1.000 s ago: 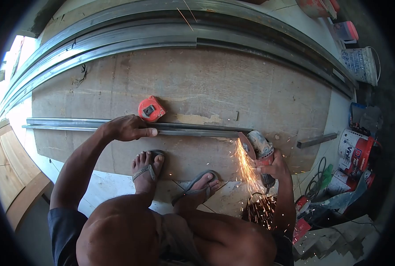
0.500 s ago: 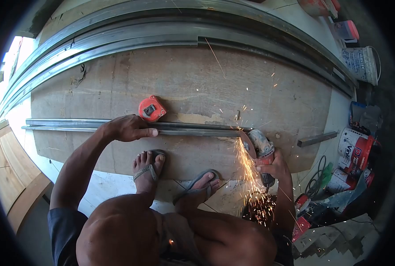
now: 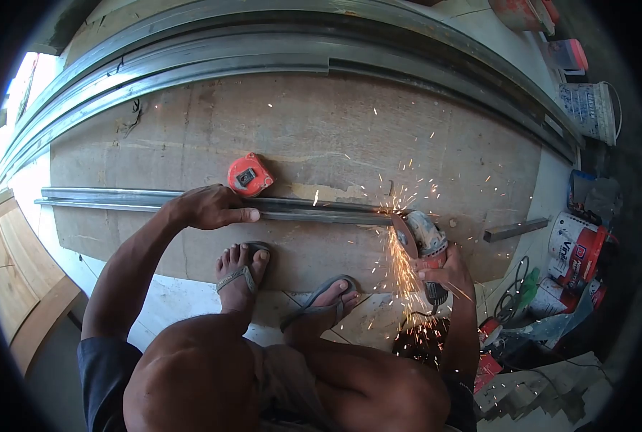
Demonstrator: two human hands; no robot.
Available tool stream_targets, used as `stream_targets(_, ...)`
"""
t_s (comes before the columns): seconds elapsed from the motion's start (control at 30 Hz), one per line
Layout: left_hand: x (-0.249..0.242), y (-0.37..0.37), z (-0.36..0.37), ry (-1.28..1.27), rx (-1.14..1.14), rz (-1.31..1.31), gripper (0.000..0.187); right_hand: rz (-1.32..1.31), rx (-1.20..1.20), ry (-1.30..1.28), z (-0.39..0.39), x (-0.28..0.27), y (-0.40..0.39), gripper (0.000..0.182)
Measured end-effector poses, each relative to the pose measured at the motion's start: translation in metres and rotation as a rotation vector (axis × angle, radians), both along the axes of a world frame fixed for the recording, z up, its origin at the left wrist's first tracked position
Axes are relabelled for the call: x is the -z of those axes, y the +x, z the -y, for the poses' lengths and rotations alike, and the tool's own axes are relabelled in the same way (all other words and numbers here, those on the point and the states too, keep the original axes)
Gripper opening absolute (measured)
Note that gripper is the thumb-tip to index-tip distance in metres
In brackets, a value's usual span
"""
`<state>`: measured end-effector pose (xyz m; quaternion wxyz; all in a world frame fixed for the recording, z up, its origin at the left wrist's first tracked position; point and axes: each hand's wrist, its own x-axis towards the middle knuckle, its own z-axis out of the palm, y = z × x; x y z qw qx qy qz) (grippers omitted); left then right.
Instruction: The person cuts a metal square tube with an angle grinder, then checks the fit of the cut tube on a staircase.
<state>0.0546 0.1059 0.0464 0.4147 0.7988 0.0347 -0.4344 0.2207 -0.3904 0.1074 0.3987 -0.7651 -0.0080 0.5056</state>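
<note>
My left hand (image 3: 213,207) is closed over a pair of long metal bars (image 3: 314,214) lying on the wooden board, pressing them down with the thumb along the near one. In my right hand (image 3: 448,273) is an angle grinder (image 3: 427,237), gripped by its red and black body. Its cutting disc (image 3: 403,236) meets the bars near their right end. Sparks (image 3: 400,266) stream from that contact toward my right foot and scatter above it. Just beyond my left hand, a red tape measure (image 3: 249,175) rests on the board.
Long metal profiles (image 3: 263,54) lie across the far side of the board (image 3: 278,129). A short metal offcut (image 3: 515,230) is at right, near paint cans (image 3: 573,245) and a white bucket (image 3: 587,111). My sandalled feet (image 3: 238,273) stand close to the bars. A wooden panel (image 3: 26,281) is at left.
More sparks now fly up and outward around the disc, where most streamed downward before. The grinder has tilted or shifted very slightly; my left hand keeps its place on the bars.
</note>
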Motion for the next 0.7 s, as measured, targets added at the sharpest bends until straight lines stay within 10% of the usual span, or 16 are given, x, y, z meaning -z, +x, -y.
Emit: stream_targets(0.7,0.005,-0.002,-0.001,0.007,0.000,-0.031,0.085,0.044,-0.096,-0.028,0.004,-0.001,0.007,0.066)
